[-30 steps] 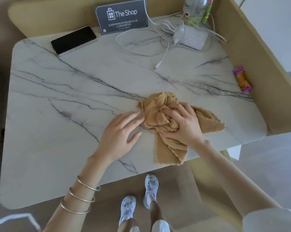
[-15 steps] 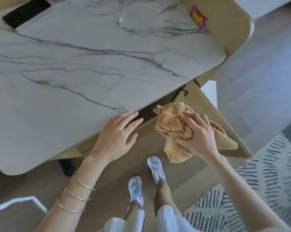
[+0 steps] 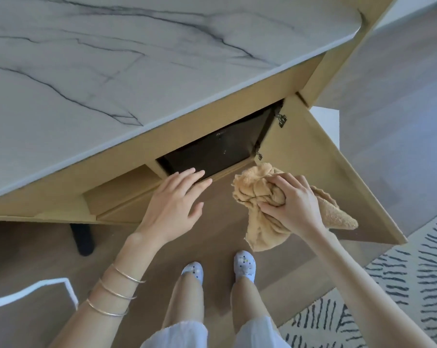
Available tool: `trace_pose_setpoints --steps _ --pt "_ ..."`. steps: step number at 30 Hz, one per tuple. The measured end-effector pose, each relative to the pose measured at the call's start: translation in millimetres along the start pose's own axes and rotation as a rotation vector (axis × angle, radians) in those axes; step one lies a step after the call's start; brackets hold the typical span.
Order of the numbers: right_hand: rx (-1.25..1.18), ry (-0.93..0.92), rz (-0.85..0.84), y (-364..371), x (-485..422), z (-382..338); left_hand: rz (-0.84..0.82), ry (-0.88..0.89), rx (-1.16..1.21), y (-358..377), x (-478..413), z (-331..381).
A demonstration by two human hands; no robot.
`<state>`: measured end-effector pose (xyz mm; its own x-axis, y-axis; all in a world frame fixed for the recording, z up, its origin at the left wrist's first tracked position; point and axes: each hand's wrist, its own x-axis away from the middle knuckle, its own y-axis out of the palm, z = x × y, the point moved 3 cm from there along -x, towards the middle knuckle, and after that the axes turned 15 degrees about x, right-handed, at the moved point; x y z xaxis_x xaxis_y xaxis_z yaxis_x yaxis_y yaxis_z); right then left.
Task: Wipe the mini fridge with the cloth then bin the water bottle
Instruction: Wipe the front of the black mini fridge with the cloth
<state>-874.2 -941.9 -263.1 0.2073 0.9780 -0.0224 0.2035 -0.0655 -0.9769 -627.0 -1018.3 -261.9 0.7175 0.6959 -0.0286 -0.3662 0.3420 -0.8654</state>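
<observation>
My right hand [image 3: 292, 199] grips a bunched tan cloth [image 3: 258, 204] in the air in front of the cabinet, just right of a dark opening. That dark panel [image 3: 220, 149] under the marble top looks like the black mini fridge, seen from above inside the wooden cabinet. My left hand [image 3: 177, 207] is flat with fingers spread, its fingertips at the lower edge of the dark opening, holding nothing. The water bottle is out of view.
The marble tabletop [image 3: 112, 71] overhangs the cabinet. An open wooden cabinet door [image 3: 320, 177] swings out to the right behind the cloth. A patterned rug [image 3: 400, 285] lies at the right, a black table leg [image 3: 83, 237] at the left, my feet below.
The cloth came off the tabletop and down in front of the cabinet. My view dropped lower, so the dark fridge opening now shows. My left hand reached to its lower edge.
</observation>
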Motion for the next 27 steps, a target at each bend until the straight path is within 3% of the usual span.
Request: trace_pose_setpoints --steps 14,27 --pt "-0.121 -0.020 0.100 268 -53 36 0.174 0.042 -0.280 203 -48 -173" --pt "-0.301 -0.062 0.281 404 -75 46 0.382 0.155 -0.421 295 -60 -263"
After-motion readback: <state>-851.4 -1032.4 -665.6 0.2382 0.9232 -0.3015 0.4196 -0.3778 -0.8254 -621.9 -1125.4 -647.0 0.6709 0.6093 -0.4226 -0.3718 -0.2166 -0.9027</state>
